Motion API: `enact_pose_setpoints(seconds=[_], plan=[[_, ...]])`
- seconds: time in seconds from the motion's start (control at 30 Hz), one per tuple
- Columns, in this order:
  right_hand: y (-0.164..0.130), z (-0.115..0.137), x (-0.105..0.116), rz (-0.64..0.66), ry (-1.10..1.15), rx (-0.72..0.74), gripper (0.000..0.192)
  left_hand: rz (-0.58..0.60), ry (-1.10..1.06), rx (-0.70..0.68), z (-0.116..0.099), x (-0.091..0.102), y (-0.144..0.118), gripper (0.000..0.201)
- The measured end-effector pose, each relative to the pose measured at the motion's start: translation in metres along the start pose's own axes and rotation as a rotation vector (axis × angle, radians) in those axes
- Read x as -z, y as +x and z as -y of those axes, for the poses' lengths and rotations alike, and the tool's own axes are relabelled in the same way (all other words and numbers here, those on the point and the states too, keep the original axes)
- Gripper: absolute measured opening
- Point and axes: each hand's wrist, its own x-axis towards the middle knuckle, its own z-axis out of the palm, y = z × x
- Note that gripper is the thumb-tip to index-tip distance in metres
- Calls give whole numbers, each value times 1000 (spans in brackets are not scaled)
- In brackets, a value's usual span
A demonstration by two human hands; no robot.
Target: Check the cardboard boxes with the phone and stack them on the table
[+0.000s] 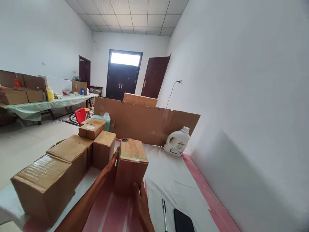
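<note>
Left hand (113,162) and right hand (142,201) are both pressed to a taped cardboard box (131,175), which is clasped between them, the left at its left side and the right at its lower right corner. The box is held over the middle of a white covering (166,175) banded with pink; whether its base is lifted or rested there cannot be told for certain.

To the right of the hands, a pen (164,214) and a dark, phone-like slab (183,221) are laid side by side. To the left, further boxes (65,148) are lined up along the table's edge. At the far end, a white jug (178,142) is stood before an upright cardboard panel (140,122), and a bottle of blue-green liquid (107,121) is placed behind the boxes.

Beyond, a red chair (80,116) is seen, and a second table is draped in a pale green cover (64,104). The room is enclosed by white walls (241,80) and a panelled ceiling (120,16); a dark double door (119,79) is topped by a bright window (125,59), with a brown door (154,77) set beside it.
</note>
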Motion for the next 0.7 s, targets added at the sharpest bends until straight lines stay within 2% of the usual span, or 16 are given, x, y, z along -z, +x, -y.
enact_pose_setpoints(seconds=[0.13,0.2,0.27,0.3,0.33,0.4,0.47,0.53,0.6,0.7], plan=[[-9,18,27,-40,-56,-31,74,28,101,-9,6,11,-17,95],[-13,39,42,-134,-109,-81,83,56,140,11,3,19,-29,89],[-14,61,51,-250,-126,-116,100,84,180,41,-5,26,-40,81],[-12,71,54,-269,-104,-134,105,94,199,51,-10,29,-45,78],[-11,79,57,-252,-59,-158,107,100,216,52,-16,31,-48,76],[-5,92,60,-132,92,-229,104,109,238,32,-26,30,-48,74],[3,100,63,-2,244,-299,103,120,256,-7,-34,24,-42,74],[14,102,67,39,283,-312,102,129,287,-46,-35,11,-30,75],[28,98,73,6,232,-297,98,135,304,-56,-31,-7,-15,78],[49,88,88,-84,159,-282,92,174,268,0,-17,-40,6,87]])
